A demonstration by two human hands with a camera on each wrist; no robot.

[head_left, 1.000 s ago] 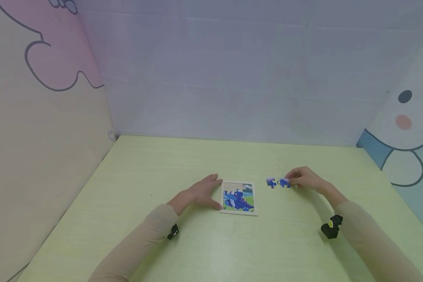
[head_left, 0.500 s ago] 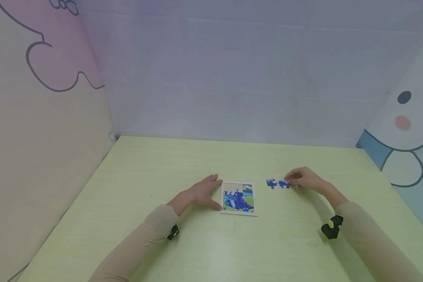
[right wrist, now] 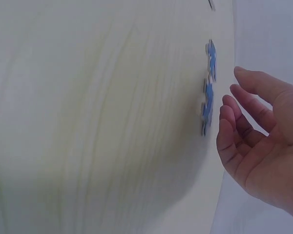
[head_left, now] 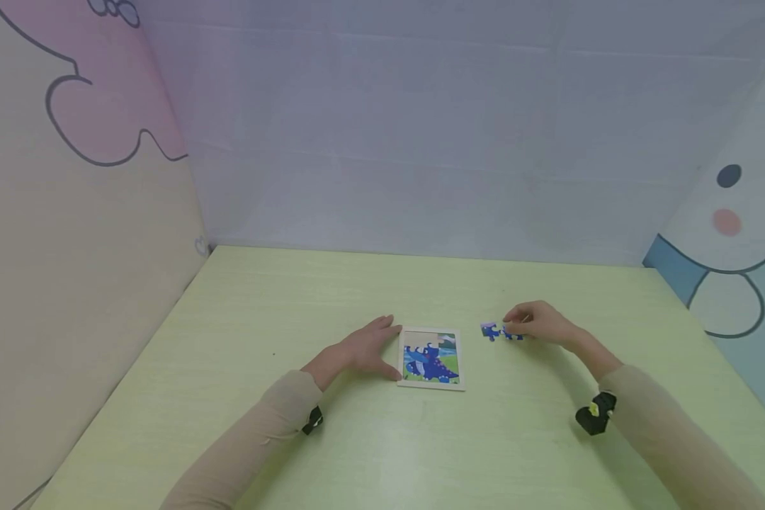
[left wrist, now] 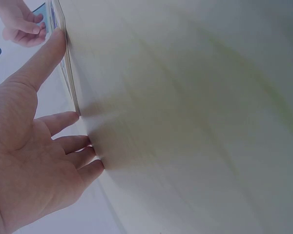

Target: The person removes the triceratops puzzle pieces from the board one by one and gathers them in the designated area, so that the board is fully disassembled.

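Note:
My left hand (head_left: 366, 347) lies at the left side of a framed jigsaw puzzle (head_left: 432, 387), thumb and index finger spread against its frame. In the left wrist view, the thumb and index fingertip touch the frame's edge (left wrist: 71, 78). A blue dinosaur fills most of the picture; bare backing (head_left: 421, 338) shows at the upper left. My right hand (head_left: 544, 324) is over two loose blue puzzle pieces, the left one (head_left: 489, 331) visible and the right one (head_left: 517, 336) partly covered. In the right wrist view, the loosely bent fingers stand just above the pieces (right wrist: 208, 106), thumb and index apart.
The pale yellow-green table (head_left: 382, 453) runs back to a plain cloth wall (head_left: 382, 142). Cartoon-printed panels stand at the left (head_left: 89, 212) and right (head_left: 733, 304). Black wrist devices hang under both sleeves, the right one (head_left: 595, 416) showing more.
My right hand has let go of the right puzzle piece and moved slightly left over it. That piece had been turned a little on the table. The left hand and puzzle frame have stayed put.

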